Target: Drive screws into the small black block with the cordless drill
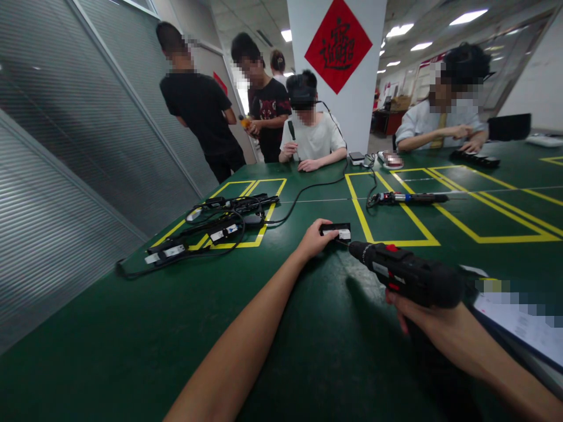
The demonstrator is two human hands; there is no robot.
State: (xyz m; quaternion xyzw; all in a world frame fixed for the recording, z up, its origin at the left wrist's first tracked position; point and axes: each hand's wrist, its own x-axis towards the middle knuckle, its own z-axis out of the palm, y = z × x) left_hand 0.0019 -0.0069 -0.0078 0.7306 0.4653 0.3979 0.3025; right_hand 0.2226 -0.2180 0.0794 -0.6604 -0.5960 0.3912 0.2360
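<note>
Fingers of my left hand (315, 238) are closed on the left end of a small black case with a white label (344, 234), which is on the green table. My right hand (417, 313) is wrapped round the grip of a black and red cordless drill (409, 274). The drill points left, its thin bit reaching toward the near side of the case. Whether the bit touches the case I cannot tell. The drill's handle is mostly hidden in shadow and behind my hand.
Black power adapters with cables (229, 220) lie at the left. A slim electric screwdriver (409, 198) lies at the right, inside yellow tape outlines (409, 242). Papers (519, 316) sit at the near right. Two people sit across the green table (132, 351); others stand behind.
</note>
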